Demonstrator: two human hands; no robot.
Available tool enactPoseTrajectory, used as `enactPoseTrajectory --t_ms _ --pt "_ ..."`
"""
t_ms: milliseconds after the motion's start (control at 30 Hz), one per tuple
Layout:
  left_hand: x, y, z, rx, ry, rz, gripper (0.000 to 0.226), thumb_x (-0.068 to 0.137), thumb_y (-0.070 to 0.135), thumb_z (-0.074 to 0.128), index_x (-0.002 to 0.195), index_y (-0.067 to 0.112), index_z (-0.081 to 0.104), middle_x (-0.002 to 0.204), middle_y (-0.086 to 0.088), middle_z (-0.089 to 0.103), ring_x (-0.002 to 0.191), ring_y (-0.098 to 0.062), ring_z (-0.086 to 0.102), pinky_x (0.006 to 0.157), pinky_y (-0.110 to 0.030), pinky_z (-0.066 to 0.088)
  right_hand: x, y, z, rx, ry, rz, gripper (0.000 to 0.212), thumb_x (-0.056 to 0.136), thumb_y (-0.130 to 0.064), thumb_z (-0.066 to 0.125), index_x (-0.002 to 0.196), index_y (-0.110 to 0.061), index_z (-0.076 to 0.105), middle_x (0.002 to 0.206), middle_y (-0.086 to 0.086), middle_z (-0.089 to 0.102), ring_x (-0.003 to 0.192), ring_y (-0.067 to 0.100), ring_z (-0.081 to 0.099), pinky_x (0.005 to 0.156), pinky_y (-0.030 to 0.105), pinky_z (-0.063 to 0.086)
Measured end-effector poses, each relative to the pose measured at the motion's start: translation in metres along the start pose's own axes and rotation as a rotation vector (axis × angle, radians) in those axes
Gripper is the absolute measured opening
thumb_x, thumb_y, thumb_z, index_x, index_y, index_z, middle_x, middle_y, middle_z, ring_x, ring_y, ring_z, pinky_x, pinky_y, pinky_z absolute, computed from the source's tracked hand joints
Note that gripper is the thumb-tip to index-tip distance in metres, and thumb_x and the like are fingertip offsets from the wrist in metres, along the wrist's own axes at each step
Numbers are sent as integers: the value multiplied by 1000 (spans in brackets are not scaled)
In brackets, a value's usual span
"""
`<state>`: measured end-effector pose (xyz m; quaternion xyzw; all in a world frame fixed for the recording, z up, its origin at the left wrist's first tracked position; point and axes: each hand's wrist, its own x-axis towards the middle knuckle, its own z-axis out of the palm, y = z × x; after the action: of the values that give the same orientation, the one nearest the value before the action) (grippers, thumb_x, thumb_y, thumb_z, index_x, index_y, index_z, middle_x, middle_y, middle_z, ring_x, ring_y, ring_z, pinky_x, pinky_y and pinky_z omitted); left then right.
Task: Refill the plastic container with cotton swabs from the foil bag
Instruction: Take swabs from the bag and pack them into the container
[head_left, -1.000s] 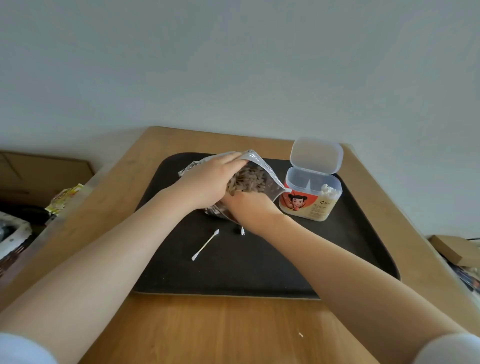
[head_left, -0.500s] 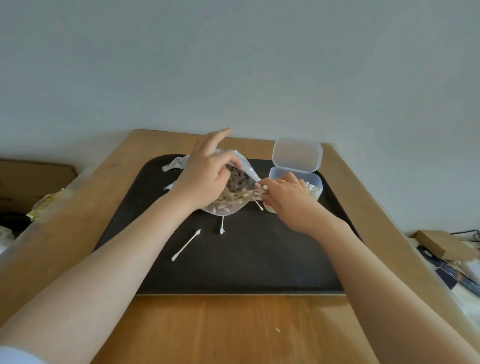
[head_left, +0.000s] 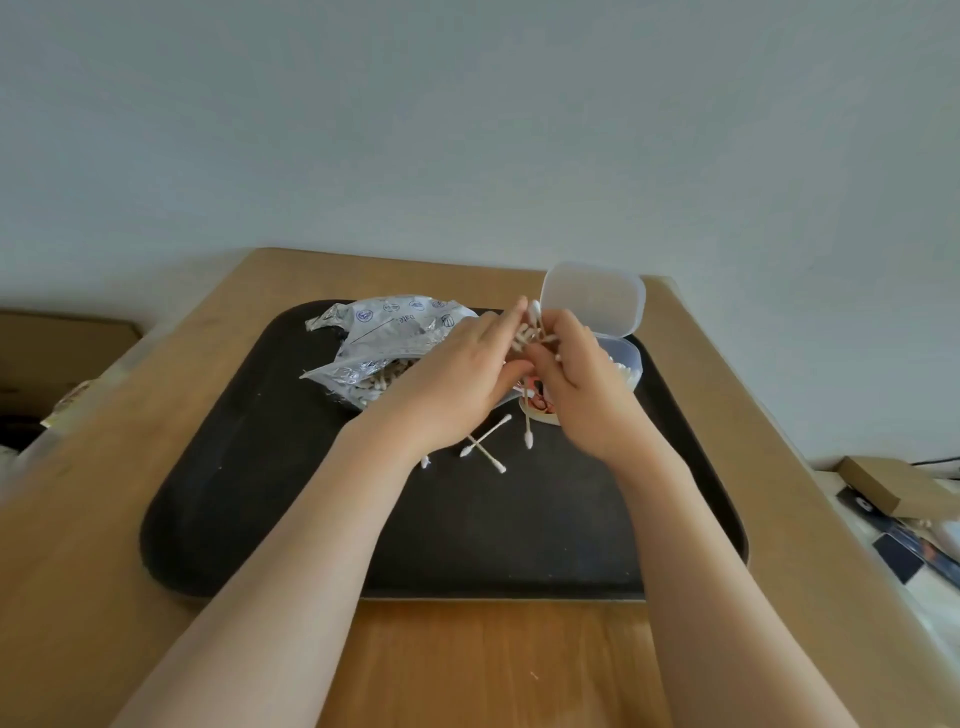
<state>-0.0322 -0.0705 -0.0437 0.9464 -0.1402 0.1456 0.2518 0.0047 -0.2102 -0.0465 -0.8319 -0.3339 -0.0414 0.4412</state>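
A crumpled foil bag (head_left: 387, 343) lies on the black tray (head_left: 291, 509), its mouth open with swabs showing inside. The clear plastic container (head_left: 626, 364) stands at the tray's far right, its lid (head_left: 592, 299) hinged upright. My right hand (head_left: 576, 384) grips a bunch of cotton swabs (head_left: 530, 327) upright in front of the container, hiding most of it. My left hand (head_left: 452, 379) touches the same bunch with extended fingers, resting over the bag's mouth. Several loose swabs (head_left: 485, 447) lie on the tray below my hands.
The tray sits on a wooden table (head_left: 467, 665) against a pale wall. A cardboard box (head_left: 883, 488) and dark items lie off the table's right edge. A brown box (head_left: 57, 353) stands at the left.
My right hand has pulled a bunch of swabs out of the bag and raised it by the container. My left hand let go of the bag and joined the bunch. More swabs fell on the tray.
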Motion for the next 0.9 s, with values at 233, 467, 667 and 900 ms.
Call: enactPoseTrajectory --t_ms 233,467,667,900 --pt "0 9 -5 -141 -51 -74 55 99 24 38 148 16 14 105 4 54 86 -5 50 70 -7 35 -3 -6 -3 -35 20 -8 19 100 -18 36 110 -12 52 77 -5 59 70 7 57 61 17 42" --pt "-2 8 0 -569 131 -150 19 97 26 45 114 23 54 78 6 64 62 -6 56 61 -22 45 2 -5 9 -35 205 -5 17 98 -24 39 111 -17 48 73 -6 53 64 5 52 55 11 39" --pt "6 23 26 -1145 319 -384 20 89 36 51 89 18 60 78 -7 59 76 -21 54 71 -36 45 0 -8 21 132 252 104 22 99 -25 35 101 -14 53 67 -10 55 59 0 53 51 12 39" --pt "5 15 26 -1067 305 -498 27 93 35 51 95 11 64 89 -6 70 87 -19 67 78 -33 52 -2 -5 30 -39 35 21 27 86 -7 37 112 -6 41 100 8 58 85 14 55 66 20 42"
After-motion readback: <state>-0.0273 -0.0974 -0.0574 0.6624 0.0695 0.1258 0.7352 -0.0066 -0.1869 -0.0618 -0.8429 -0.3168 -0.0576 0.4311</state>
